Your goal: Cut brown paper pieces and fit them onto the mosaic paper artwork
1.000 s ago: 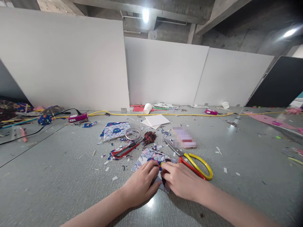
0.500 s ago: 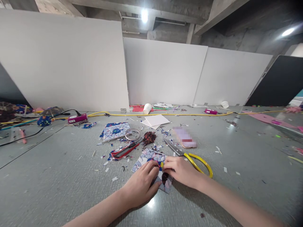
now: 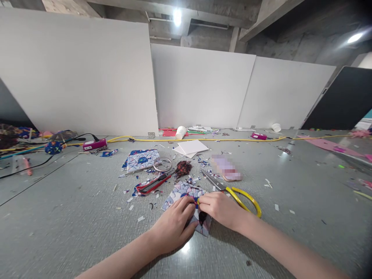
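A square panel [image 3: 186,188] covered with pale grey-blue mosaic pieces and a dark blue centre lies on the grey table under both hands. My left hand [image 3: 177,219] rests on its left part, fingers curled, fingertips at the blue centre. My right hand [image 3: 219,207] is closed at the panel's right side, its fingertips by a small yellow piece; anything between them is too small to make out. A dark piece [image 3: 202,217] sits on the panel's lower part. Yellow-handled scissors [image 3: 236,195] lie open beside my right hand. A red utility knife [image 3: 155,183] lies beyond my left hand.
Behind the panel are a dark crumpled clump [image 3: 183,168], a tape ring [image 3: 162,164], another mosaic panel [image 3: 143,160], white cards [image 3: 192,148] and a phone [image 3: 226,167]. Scraps litter the table [image 3: 87,217]. A yellow cable [image 3: 226,140] crosses behind, near a paper cup [image 3: 180,133].
My right hand has shifted slightly left, its fingertips now covering more of the yellow piece. My left hand stays in place.
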Demonstrator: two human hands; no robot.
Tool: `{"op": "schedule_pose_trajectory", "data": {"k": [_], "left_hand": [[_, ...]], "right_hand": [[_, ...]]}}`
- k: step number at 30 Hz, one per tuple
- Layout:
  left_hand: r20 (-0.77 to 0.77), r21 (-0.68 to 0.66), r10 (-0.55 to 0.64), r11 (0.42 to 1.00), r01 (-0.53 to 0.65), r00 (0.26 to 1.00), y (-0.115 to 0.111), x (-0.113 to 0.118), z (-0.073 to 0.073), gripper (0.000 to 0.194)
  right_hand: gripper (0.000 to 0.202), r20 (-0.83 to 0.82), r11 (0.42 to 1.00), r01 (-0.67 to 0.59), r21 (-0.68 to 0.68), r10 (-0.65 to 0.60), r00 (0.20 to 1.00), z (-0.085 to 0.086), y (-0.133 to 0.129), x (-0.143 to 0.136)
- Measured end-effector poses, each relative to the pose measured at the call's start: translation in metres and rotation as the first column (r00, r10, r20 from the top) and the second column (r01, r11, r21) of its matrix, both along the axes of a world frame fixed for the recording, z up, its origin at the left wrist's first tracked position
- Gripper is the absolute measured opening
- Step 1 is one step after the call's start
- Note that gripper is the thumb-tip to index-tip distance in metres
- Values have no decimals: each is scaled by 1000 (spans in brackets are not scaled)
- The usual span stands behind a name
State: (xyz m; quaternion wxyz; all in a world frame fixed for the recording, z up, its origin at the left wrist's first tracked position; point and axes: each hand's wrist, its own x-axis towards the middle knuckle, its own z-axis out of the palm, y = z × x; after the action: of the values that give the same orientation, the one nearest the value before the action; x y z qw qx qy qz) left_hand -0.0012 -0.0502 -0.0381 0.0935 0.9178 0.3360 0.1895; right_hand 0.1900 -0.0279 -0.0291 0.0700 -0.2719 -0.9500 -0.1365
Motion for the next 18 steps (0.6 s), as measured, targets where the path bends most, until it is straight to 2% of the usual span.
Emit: {"op": "schedule_pose_trajectory", "data": {"k": [4,8,12,18], "left_hand": [[-14,-6,0,1000,0,1000,-1,0,0,15],[-5,-10,-4,1000,4,1000,0,0,0,18],[12,-5,-6,1000,6,1000,-1,0,1,19],[12,-4,-3,1000,3,1000,-1,0,1,18]], "right_hand": [[15,-21,998,22,-57,-23,1000,-1,1,0],[13,-144,979,49,-197,-78,986,0,-1,-2],[16,-217,951,19,-308,-90,972,1,-2,-2],[15,-249,931,-5,-364,-91,964,-2,0,0]]}}
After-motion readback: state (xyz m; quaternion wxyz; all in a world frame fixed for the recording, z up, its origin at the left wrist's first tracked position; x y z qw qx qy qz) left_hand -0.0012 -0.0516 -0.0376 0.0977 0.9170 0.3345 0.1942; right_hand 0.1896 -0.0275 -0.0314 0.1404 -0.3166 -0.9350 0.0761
